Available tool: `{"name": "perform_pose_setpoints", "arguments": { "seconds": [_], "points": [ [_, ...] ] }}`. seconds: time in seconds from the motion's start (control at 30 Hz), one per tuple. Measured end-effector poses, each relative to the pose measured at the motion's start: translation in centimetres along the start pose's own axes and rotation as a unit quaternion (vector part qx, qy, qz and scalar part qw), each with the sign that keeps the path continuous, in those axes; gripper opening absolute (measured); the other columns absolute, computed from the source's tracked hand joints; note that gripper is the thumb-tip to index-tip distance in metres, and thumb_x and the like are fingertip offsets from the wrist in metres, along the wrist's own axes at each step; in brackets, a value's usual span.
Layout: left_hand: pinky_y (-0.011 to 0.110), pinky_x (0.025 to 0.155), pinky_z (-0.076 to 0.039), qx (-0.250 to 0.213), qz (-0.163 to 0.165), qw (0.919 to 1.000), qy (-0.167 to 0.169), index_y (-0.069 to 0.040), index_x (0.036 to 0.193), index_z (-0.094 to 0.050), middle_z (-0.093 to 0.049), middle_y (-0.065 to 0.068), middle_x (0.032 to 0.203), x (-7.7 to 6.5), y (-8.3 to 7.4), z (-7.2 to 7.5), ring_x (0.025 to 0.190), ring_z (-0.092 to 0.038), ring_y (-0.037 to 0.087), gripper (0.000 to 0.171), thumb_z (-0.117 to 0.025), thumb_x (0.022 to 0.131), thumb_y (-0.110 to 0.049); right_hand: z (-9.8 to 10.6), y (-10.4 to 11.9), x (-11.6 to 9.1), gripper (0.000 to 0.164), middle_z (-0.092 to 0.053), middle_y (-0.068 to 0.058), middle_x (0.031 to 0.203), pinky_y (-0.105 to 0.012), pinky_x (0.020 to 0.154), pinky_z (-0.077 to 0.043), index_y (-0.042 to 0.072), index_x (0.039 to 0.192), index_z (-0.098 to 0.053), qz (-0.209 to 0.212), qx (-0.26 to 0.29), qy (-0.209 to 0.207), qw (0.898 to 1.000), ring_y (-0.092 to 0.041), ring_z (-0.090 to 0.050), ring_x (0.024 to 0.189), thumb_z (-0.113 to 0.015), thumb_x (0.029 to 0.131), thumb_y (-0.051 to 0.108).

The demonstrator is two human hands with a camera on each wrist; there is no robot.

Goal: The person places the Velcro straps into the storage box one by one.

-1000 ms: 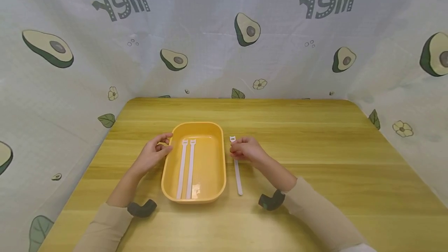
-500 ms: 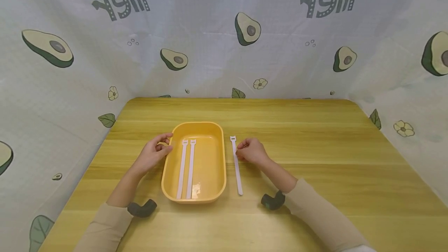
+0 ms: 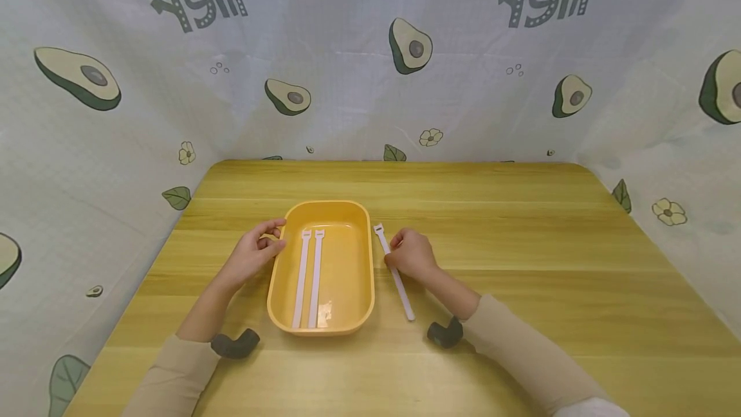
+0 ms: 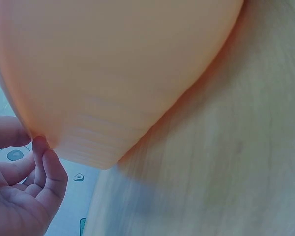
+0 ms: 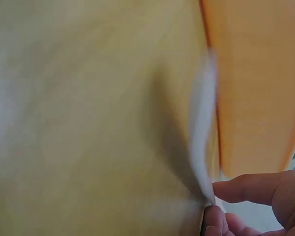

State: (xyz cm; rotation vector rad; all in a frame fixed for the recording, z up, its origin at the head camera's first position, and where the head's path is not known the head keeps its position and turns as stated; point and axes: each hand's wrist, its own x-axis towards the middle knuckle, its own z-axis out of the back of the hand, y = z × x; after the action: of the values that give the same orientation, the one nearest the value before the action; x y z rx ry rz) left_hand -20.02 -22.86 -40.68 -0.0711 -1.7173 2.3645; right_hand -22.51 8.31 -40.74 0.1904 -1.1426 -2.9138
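A yellow tray (image 3: 366,275) stands left of centre on the table in the head view, with two white cable ties (image 3: 300,282) lying lengthwise inside it. My left hand (image 3: 250,256) holds the tray's left rim, thumb and curled fingers at the edge; the left wrist view shows the fingertips (image 4: 41,142) against the outer wall. Right of the tray, my right hand (image 3: 413,255) pinches another white cable tie (image 3: 402,293) near its upper middle. In the right wrist view this cable tie (image 5: 202,113) is blurred, rises off the table between thumb and finger, and casts a shadow.
The wooden table (image 3: 521,237) extends widely to the right of the tray. A patterned curtain (image 3: 347,50) encloses its back and sides. A dark curved piece sits at each wrist, the left piece (image 3: 235,344) and the right piece (image 3: 446,333).
My right hand has taken hold of the loose cable tie. The tie has turned: its slotted head shifted left and its lower end swung right. The left hand and tray stay put.
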Motion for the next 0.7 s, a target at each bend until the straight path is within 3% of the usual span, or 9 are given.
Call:
{"name": "perform_pose_setpoints", "arguments": {
  "seconds": [0.2,0.47,0.6,0.7],
  "points": [
    [0.020,0.064,-0.043,0.000,0.000,1.0000,0.001,0.004,0.131,-0.043,-0.041,0.017,0.105,0.0,-0.1,0.0,0.074,-0.048,0.014,0.043,-0.057,0.092,-0.010,-0.2,0.1,-0.2,0.023,-0.058,-0.005,0.072,-0.024,0.050,-0.042,0.003,0.085,-0.059,-0.002,0.005,0.002,1.000,-0.017,-0.053,0.061,-0.074,0.068,0.003],
    [0.021,0.068,-0.045,0.016,-0.001,0.9999,-0.004,0.004,0.130,-0.044,-0.042,0.016,0.105,-0.1,-0.1,0.0,0.082,-0.049,0.018,0.044,-0.058,0.092,-0.012,-0.1,-0.4,-0.1,0.019,-0.061,-0.006,0.076,-0.025,0.053,-0.043,0.003,0.082,-0.060,-0.001,0.051,-0.003,0.999,-0.018,-0.054,0.065,-0.073,0.068,0.003],
    [0.020,0.064,-0.043,0.000,0.007,1.0000,0.003,0.003,0.131,-0.043,-0.041,0.014,0.104,0.0,0.0,0.1,0.075,-0.049,0.014,0.043,-0.057,0.092,-0.009,0.1,-0.7,0.0,0.017,-0.062,-0.009,0.077,-0.025,0.054,-0.047,0.001,0.084,-0.060,-0.019,0.112,0.009,0.993,-0.016,-0.058,0.062,-0.070,0.070,0.001],
    [0.020,0.062,-0.042,-0.004,0.009,0.9999,0.005,0.003,0.131,-0.042,-0.040,0.013,0.104,0.0,0.0,0.1,0.074,-0.049,0.012,0.043,-0.056,0.092,-0.009,0.4,-0.9,0.3,0.016,-0.062,-0.011,0.075,-0.026,0.055,-0.050,-0.002,0.087,-0.060,-0.043,0.177,0.024,0.983,-0.016,-0.061,0.060,-0.068,0.073,-0.002]
  ]
}}
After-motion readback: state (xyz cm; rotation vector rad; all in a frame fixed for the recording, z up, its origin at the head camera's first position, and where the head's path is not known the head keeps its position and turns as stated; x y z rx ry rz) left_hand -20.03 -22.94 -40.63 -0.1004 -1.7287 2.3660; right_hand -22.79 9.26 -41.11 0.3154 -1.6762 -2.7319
